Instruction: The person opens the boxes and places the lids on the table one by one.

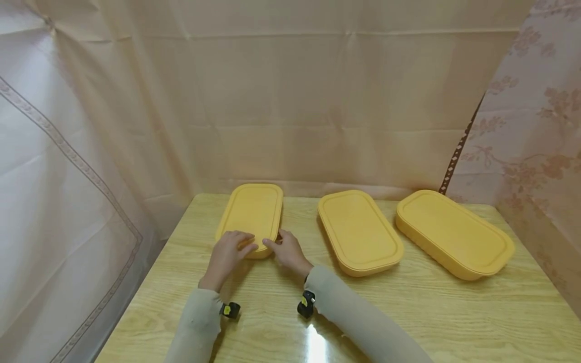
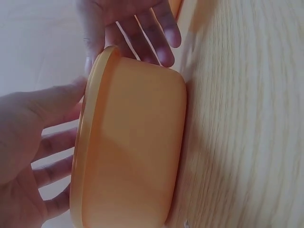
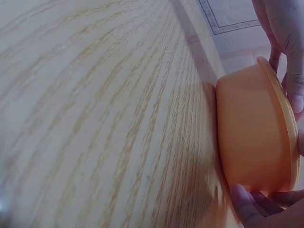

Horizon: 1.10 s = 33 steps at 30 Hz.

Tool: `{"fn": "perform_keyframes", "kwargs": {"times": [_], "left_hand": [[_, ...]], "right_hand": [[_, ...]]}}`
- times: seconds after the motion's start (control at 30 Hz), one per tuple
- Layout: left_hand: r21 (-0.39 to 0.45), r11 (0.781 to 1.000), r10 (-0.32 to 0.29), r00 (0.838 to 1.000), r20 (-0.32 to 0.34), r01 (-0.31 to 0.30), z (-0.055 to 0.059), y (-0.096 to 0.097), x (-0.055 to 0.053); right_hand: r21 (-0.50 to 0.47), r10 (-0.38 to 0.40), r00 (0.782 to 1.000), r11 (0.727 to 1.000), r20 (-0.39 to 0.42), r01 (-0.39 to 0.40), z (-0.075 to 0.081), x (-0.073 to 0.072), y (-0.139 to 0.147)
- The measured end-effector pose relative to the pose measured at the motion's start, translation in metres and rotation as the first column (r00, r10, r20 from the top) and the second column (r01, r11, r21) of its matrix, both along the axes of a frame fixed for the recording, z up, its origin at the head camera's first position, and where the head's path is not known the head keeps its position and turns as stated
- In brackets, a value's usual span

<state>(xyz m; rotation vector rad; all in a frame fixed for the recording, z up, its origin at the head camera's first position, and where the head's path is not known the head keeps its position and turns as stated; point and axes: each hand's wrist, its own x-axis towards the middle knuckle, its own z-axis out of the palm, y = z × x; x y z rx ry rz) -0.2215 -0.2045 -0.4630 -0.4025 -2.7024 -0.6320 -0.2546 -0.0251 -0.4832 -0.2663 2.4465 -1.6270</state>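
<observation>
Head view: pale wood-grain tabletop (image 1: 263, 335), glossy, a white glare patch (image 1: 316, 347) near its front edge. Creased beige cloth (image 1: 290, 101) hangs behind; whitish cloth with a patterned border (image 1: 50, 196) on the left, floral cloth (image 1: 556, 126) on the right. Three yellow lidded containers on the wood. The leftmost container (image 1: 251, 209) sits toward the back, both hands at its near end; the middle container (image 1: 360, 229) and rightmost container (image 1: 454, 232) stand apart from it, angled. Left hand (image 1: 227, 254) at the near left corner, fingers loosely extended over the lid. Right hand (image 1: 290, 254) at the near right corner, thumb on the lid.

Left wrist view: leftmost container's base flat on the wood, dim shadow alongside. Left fingers spread, thumb touching the lid rim; right fingers fairly straight by the side wall.

Right wrist view: wood grain fills most of it, bordered cloth beyond. Right fingertips touch the container wall.
</observation>
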Motion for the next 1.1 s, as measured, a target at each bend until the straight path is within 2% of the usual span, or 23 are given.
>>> {"fn": "perform_keyframes", "kwargs": {"times": [0.17,0.4,0.6,0.83,1.1], "left_hand": [[-0.024,0.999,-0.020,1.000,0.000,0.020,-0.0001,0.0007,0.0024],[-0.050,0.997,-0.059,0.997,-0.055,0.056,-0.0053,-0.0001,0.0030],[-0.046,0.996,-0.079,0.994,-0.074,0.076,-0.0068,-0.0004,0.0031],[-0.050,0.995,-0.084,0.995,-0.063,0.080,-0.0053,-0.0001,0.0036],[-0.105,0.989,-0.114,0.990,-0.078,0.106,-0.0037,0.0010,0.0038]], "right_hand": [[-0.004,-0.010,1.000,1.000,0.010,0.010,-0.0017,-0.0005,-0.0012],[-0.023,-0.017,1.000,1.000,0.013,0.017,-0.0045,-0.0004,-0.0018],[-0.042,-0.011,1.000,0.999,-0.001,0.011,-0.0032,0.0006,-0.0010],[-0.027,-0.014,0.999,1.000,-0.052,0.013,-0.0043,0.0000,-0.0012],[0.012,-0.002,0.993,1.000,-0.122,0.004,-0.0082,-0.0005,0.0015]]}}
